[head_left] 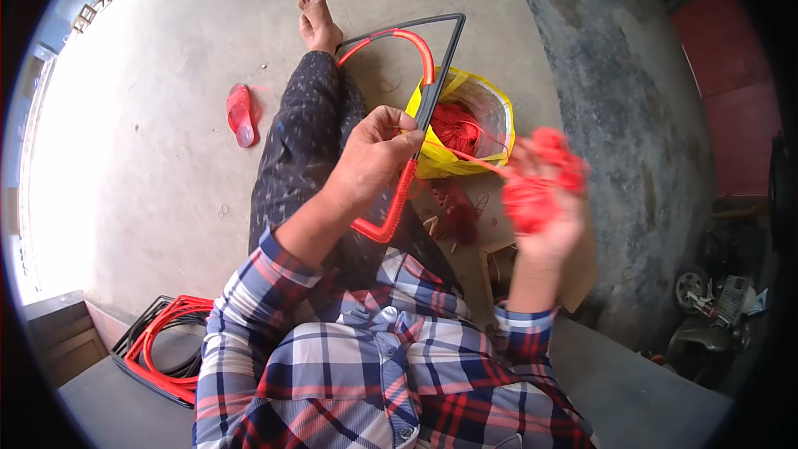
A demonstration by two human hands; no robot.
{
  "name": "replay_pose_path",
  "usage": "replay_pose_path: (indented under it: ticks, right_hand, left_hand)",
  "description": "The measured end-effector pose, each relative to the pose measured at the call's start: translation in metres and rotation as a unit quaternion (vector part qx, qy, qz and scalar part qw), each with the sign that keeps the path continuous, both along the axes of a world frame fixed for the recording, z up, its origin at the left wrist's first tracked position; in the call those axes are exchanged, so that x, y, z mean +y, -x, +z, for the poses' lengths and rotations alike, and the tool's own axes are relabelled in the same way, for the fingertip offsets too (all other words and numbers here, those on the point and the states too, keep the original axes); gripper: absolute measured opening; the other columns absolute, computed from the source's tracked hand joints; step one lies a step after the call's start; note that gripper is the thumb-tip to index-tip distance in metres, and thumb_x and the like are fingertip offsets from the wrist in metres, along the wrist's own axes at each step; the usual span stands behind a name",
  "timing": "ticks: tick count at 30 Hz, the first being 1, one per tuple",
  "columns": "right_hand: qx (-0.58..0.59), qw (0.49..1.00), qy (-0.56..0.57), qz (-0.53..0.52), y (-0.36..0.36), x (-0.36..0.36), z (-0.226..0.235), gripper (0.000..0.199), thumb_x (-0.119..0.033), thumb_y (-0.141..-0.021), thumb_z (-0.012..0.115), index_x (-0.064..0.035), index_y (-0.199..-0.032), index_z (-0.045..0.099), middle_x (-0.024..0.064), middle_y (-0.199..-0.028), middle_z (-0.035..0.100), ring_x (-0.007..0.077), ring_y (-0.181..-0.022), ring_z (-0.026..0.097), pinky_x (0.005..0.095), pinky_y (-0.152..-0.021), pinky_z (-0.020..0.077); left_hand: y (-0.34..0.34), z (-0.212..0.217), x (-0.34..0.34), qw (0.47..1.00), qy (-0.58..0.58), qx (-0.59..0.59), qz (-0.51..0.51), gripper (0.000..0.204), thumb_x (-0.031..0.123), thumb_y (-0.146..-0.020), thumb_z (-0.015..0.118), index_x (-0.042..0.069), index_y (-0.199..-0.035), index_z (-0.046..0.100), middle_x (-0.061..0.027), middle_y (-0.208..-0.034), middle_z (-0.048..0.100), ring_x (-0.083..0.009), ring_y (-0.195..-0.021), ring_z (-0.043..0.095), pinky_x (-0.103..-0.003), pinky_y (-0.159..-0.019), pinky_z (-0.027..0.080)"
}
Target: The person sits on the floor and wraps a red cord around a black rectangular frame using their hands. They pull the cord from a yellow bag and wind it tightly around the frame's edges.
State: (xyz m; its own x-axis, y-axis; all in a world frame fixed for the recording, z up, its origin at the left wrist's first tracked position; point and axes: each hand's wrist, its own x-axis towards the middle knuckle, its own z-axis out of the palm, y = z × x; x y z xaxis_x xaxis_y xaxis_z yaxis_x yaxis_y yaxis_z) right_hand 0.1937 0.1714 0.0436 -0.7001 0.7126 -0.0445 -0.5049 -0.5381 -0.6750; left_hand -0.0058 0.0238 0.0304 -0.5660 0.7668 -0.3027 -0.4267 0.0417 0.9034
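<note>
My left hand (370, 158) pinches a thin black frame (443, 66) that rises over my legs. Red cord is wound tightly round its lower corner (384, 231), and a red curved piece (411, 40) spans its upper part. A taut red strand (465, 155) runs from beside my left fingers to my right hand (555, 237). That hand, smeared by motion, is closed round a bundle of red cord (532, 199), apart from the frame. Just beyond, a yellow bag (445, 168) stands with its mouth up, holding more loose red cord (455, 126).
Black and red frames (162, 349) lie stacked at my left side. A red slipper (241, 115) rests on the concrete floor, left of my outstretched leg (291, 141). A cardboard box (578, 270) is beside my right forearm. Wheeled clutter (711, 303) stands at far right.
</note>
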Motion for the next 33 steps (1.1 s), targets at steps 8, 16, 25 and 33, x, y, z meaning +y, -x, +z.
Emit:
replay_pose_path:
  ticks: [8,16,25,33]
  right_hand:
    - [0.047,0.995,0.03,-0.085,-0.086,0.077,-0.038,0.03,-0.023,-0.093,0.061,0.0009,-0.111,0.061,-0.0001,-0.067,0.047,0.0107,-0.059,0.044,0.026,-0.053,0.036]
    - [-0.208,0.97,0.084,0.098,0.057,-0.038,-0.121,0.034,-0.03,-0.096,0.06,-0.0034,-0.116,0.06,0.0033,-0.075,0.058,0.0139,-0.06,0.055,0.0288,-0.056,0.0471]
    - [-0.125,0.988,-0.008,0.088,0.003,0.001,-0.092,0.015,-0.019,-0.091,0.061,-0.0072,-0.088,0.053,0.0047,-0.067,0.047,0.0155,-0.059,0.046,0.0304,-0.052,0.0392]
    - [-0.316,0.941,-0.086,-0.085,-0.106,0.055,-0.089,0.011,-0.016,-0.097,0.061,-0.0077,-0.091,0.056,-0.0006,-0.071,0.051,0.0084,-0.056,0.046,0.0238,-0.049,0.0374]
  left_hand:
    - [0.012,-0.079,0.001,0.987,0.089,0.134,0.001,0.026,0.005,-0.088,0.068,-0.001,-0.111,0.057,-0.0063,-0.1,0.063,-0.0136,-0.091,0.061,-0.027,-0.083,0.05]
    - [0.013,-0.081,0.002,0.993,0.101,0.026,-0.046,0.049,0.007,-0.078,0.057,-0.002,-0.126,0.056,-0.0104,-0.116,0.062,-0.0191,-0.111,0.057,-0.031,-0.1,0.042]
    - [0.008,-0.079,0.007,0.992,0.096,-0.06,-0.062,0.024,0.007,-0.082,0.056,0.001,-0.104,0.063,-0.0048,-0.091,0.063,-0.0138,-0.085,0.058,-0.026,-0.081,0.044]
    - [0.011,-0.078,0.005,0.992,0.095,-0.059,-0.051,0.016,0.006,-0.08,0.06,0.005,-0.096,0.062,0.0003,-0.083,0.058,-0.0093,-0.073,0.049,-0.025,-0.069,0.039]
